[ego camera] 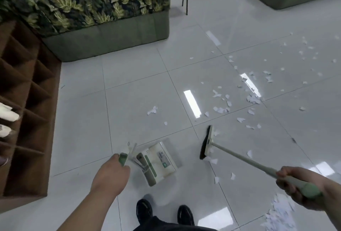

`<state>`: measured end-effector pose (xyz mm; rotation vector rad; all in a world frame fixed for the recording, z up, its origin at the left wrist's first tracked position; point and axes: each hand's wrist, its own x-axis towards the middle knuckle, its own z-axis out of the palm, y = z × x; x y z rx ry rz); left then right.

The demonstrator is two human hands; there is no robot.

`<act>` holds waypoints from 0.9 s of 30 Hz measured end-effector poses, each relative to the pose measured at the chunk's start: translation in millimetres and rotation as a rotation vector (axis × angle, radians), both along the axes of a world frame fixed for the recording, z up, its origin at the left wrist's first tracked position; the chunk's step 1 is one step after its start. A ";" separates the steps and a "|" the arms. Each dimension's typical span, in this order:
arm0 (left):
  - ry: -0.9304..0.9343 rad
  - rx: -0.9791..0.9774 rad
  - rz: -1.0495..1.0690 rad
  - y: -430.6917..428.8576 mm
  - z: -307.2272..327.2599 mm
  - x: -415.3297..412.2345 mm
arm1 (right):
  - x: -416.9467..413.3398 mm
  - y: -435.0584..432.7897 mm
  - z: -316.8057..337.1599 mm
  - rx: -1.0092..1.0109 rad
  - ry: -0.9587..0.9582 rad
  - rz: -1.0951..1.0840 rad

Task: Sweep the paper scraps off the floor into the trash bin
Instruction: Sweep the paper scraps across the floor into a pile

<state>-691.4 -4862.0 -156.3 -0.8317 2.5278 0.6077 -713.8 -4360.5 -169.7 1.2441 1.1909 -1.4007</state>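
Gripping dustpan (158, 160) in left hand (110, 173), broom (206, 143) in right hand (295, 186). Facing paper scraps (253, 99) strewn over the floor (138, 92) beyond the broom, no trash bin in sight. Could fling them wide by sweeping hard.

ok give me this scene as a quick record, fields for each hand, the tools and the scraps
left hand: grips the top of the dustpan handle
right hand: grips the green end of the broom handle
dustpan: on the floor ahead of the shoes, no scraps visible in it
broom head: on the floor right of the dustpan, apart from it
paper scraps: scattered, mostly beyond and right of the broom
trash bin: not in view
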 end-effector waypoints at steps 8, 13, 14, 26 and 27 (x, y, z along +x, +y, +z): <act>0.024 0.049 -0.065 -15.8 -2.1 -44.5 | -29.4 -57.1 6.8 -0.025 0.188 0.003; 0.002 0.092 -0.037 -59.1 -6.1 -73.7 | -90.2 -153.3 -8.3 -0.137 0.224 0.038; -0.003 0.098 -0.030 -69.6 -6.5 -79.7 | -104.9 -175.7 -13.1 -0.160 0.224 0.053; -0.099 0.103 0.004 -179.2 -16.7 -165.4 | -246.1 -379.5 -81.9 -0.269 0.037 0.117; -0.110 0.101 -0.009 -183.7 -18.9 -172.1 | -248.5 -381.1 -84.2 -0.264 0.022 0.100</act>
